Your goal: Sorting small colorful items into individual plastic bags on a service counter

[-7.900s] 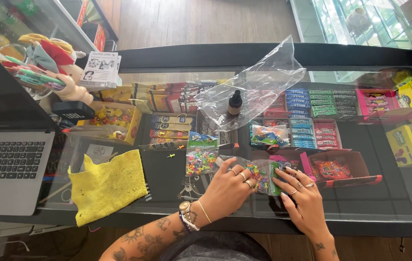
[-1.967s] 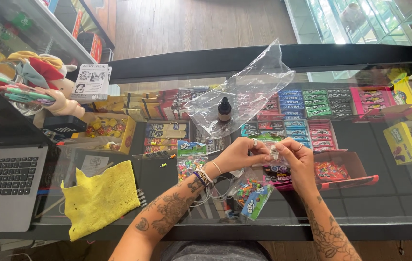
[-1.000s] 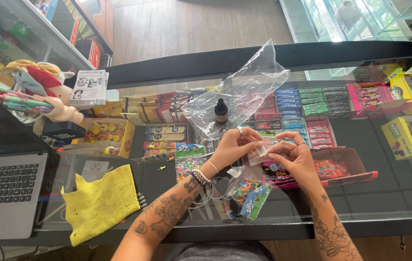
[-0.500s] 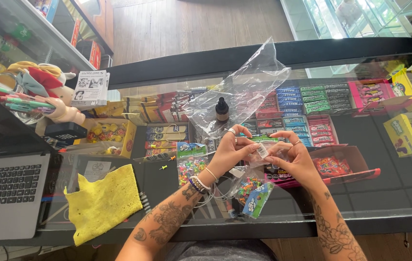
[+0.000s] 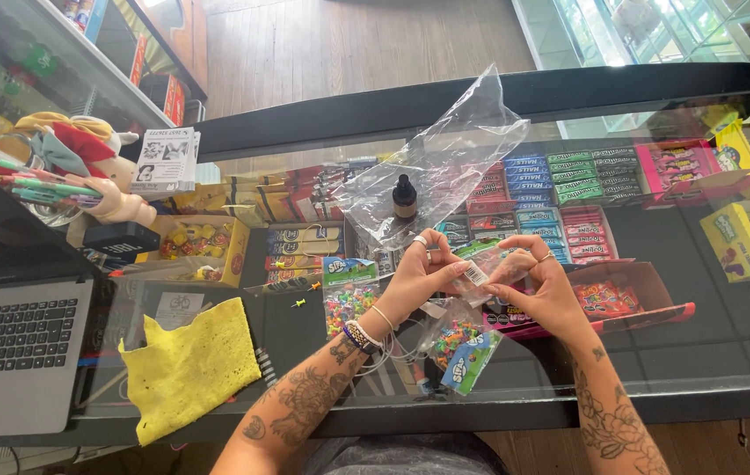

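Small clear plastic packet with a green header (image 5: 485, 262) is held between both hands, raised just above the glass worktop (image 5: 727, 334). Left hand (image 5: 417, 277) pinches the packet's near-left edge between thumb and fingers, rings visible on the fingers and bead bracelets at the wrist. Right hand (image 5: 544, 283) grips the packet's opposite side, fingers curled around it; contents of the packet cannot be made out. Directly below the hands lies a second clear packet of mixed coloured beads with a green and blue label (image 5: 463, 347), flat on the worktop near its front edge. A third bead packet of the same kind (image 5: 349, 295) lies just left of the left hand. Beyond the hands stands a small dark dropper bottle (image 5: 404, 199), with a large crumpled clear plastic bag (image 5: 463, 149) behind and around it. Well left of the left hand lies a yellow perforated cloth (image 5: 189, 365), and further left an open grey laptop (image 5: 14, 343).
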